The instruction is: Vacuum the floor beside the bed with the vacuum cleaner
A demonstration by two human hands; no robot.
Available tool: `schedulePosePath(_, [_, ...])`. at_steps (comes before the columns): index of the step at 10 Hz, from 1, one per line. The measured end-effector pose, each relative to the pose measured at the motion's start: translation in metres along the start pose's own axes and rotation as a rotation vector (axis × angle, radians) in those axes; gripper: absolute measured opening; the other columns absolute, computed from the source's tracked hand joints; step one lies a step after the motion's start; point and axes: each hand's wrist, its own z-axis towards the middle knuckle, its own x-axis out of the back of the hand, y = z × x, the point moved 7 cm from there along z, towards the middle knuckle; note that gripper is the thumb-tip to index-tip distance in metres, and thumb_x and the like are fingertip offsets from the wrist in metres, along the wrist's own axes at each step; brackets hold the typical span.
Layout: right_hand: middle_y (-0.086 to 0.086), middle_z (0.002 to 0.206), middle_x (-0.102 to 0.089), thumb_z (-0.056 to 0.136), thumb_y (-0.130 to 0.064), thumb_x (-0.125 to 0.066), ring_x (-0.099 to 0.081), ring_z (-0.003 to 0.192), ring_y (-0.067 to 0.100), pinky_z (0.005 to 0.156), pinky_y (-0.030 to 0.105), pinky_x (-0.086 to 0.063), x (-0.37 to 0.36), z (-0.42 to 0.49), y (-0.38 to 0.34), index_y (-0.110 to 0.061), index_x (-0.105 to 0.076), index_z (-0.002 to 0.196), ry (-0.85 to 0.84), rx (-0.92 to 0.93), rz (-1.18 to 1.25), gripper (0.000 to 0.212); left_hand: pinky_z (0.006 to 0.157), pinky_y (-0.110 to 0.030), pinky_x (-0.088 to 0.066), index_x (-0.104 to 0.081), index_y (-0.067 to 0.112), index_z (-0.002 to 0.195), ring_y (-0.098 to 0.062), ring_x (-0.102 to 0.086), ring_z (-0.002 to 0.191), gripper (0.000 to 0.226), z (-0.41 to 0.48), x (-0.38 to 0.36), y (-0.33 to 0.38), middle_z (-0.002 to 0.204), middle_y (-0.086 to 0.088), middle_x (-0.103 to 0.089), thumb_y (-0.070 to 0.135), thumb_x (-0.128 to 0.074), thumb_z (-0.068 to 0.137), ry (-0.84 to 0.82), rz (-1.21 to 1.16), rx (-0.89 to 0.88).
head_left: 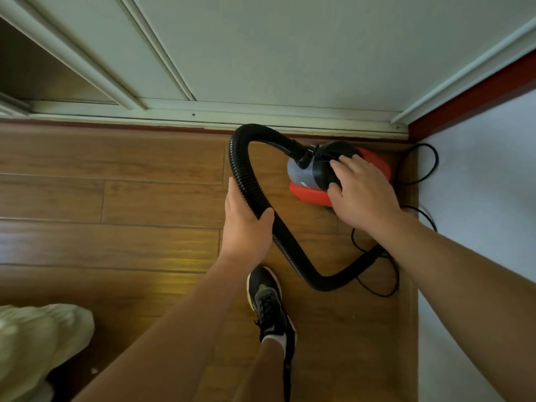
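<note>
A small red, grey and black vacuum cleaner sits on the wooden floor in the corner by the wall. Its black ribbed hose loops left from the body, then runs down and right past my right forearm. My left hand wraps around the hose, thumb on the right side. My right hand rests on the black top of the vacuum cleaner, fingers spread over it. The hose's far end is hidden under my right arm.
A black power cord curls on the floor by the white wall on the right. Pale sliding closet doors stand ahead. My shoe is below the hose. Light bedding shows at the lower left.
</note>
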Motion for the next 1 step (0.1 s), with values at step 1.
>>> schedulePosePath(1, [0.01, 0.16, -0.038, 0.103, -0.03, -0.041, -0.028, 0.151, 0.029, 0.123, 0.049, -0.025, 0.0055, -0.0038, -0.0131, -0.013, -0.037, 0.154, 0.042, 0.01, -0.03, 0.054, 0.11, -0.033, -0.045, -0.014, 0.031, 0.161, -0.025, -0.033, 0.15, 0.076, -0.0046, 0.0194, 0.0066, 0.169, 0.015, 0.0, 0.028, -0.06, 0.101, 0.015, 0.227, -0.064])
